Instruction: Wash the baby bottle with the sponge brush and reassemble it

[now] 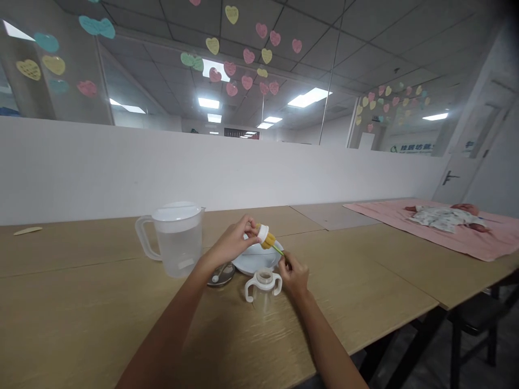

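Note:
My left hand (242, 236) pinches a white bottle collar (263, 233) above the table. My right hand (294, 272) grips the thin green handle of a brush with a yellow, sponge-like head (268, 241). That head meets the open side of the collar; how far it reaches inside is hidden. Below both hands, a clear baby bottle (264, 294) with two white side handles stands upright, its mouth uncovered. Behind it, partly covered by my left hand, lies a white plate (253, 262). A small metal dish (227, 276) with a white-tipped item on it sits beside my left forearm.
A translucent pitcher (178, 243) stands to the left, its handle facing left. At far right, a baby doll (448, 217) lies on a pink cloth (490, 237). A pale flat strip (28, 230) is at far left. A dark stool (478, 316) stands beyond the table's right edge.

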`<state>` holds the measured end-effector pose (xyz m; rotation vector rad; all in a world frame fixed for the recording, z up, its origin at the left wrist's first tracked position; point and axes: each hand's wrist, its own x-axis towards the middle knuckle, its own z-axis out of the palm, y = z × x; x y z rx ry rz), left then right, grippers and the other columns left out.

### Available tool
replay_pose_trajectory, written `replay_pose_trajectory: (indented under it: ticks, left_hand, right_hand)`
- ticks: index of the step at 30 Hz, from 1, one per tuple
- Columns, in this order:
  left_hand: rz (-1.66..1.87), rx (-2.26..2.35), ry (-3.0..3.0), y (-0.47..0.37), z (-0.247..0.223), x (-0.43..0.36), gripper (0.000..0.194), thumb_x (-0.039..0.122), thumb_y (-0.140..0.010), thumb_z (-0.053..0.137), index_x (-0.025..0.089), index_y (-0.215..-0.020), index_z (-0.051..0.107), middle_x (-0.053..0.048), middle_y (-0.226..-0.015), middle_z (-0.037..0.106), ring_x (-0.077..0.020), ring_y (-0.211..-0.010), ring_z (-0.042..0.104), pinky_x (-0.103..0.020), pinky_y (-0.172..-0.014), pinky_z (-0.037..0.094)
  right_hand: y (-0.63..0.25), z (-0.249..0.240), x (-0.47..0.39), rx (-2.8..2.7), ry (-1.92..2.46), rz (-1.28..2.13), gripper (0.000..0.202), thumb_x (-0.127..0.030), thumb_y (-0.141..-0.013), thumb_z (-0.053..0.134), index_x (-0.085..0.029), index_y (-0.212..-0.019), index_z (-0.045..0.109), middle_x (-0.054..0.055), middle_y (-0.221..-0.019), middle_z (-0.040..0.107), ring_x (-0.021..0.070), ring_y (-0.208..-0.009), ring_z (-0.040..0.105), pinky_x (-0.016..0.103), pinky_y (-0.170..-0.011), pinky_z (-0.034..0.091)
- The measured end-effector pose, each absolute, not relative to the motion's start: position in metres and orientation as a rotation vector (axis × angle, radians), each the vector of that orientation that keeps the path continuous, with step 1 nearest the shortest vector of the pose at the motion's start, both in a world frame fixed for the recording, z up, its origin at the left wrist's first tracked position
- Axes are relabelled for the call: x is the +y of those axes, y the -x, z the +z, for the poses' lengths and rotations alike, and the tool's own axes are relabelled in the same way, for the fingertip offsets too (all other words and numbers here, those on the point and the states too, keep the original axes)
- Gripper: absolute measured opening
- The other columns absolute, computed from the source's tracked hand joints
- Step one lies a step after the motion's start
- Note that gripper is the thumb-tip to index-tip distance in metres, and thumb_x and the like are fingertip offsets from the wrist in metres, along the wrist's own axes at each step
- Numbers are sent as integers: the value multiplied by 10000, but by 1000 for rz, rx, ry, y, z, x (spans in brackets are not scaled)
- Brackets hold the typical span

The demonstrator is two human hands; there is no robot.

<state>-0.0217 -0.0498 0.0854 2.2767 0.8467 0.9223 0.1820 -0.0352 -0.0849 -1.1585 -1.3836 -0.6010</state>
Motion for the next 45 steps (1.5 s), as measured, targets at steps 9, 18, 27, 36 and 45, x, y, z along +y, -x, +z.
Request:
replay_pose_trajectory:
  ticks: [9, 18, 27, 36, 45]
  left_hand:
    - [965, 1410, -2643, 43, 88, -37, 320, 200, -828, 485, 218, -1148, 496, -47, -995, 642, -193, -911, 590, -265, -749, 414]
    - [268, 1840, -2574, 79, 49, 9, 347, 63, -716, 542, 171, -1037, 618, -100, -1000, 664, -208, -892, 608, -261, -722, 422]
    - [193, 1818, -2549, 68, 18, 24, 256, 65, -688, 547, 171, -884, 675, -127, -976, 680, -225, -882, 626, -257, -699, 431]
    - [223, 1780, -2529, 66, 44, 3, 186, 167, -734, 560, 159, -870, 687, -134, -889, 696, -238, -849, 635, -275, -696, 441]
    - [102, 765, -2666, 1, 64, -73, 425, 342, -680, 670, 258, -1092, 611, -18, -1098, 646, -227, -971, 596, -277, -808, 442]
  right_hand:
    - [-184, -88, -36, -1381, 1211, -643, 238, -232, -829, 419, -142, -779, 633, -5, -520, 547, 91, -459, 463, 208, -500, 342]
    - [-184, -89, -33, -1372, 1223, -619, 233, -251, -824, 432, -143, -774, 632, -15, -519, 533, 85, -461, 452, 207, -506, 328]
    - [-183, -90, -34, -1339, 1279, -559, 267, -276, -838, 418, -144, -786, 645, -12, -518, 543, 87, -454, 456, 201, -492, 323]
    - [-182, -88, -35, -1306, 1289, -519, 278, -288, -833, 418, -145, -776, 648, -4, -516, 547, 94, -449, 453, 207, -485, 318]
    - [-183, -81, -39, -1262, 1328, -408, 311, -307, -835, 389, -139, -797, 648, 0, -536, 555, 100, -473, 456, 214, -508, 315]
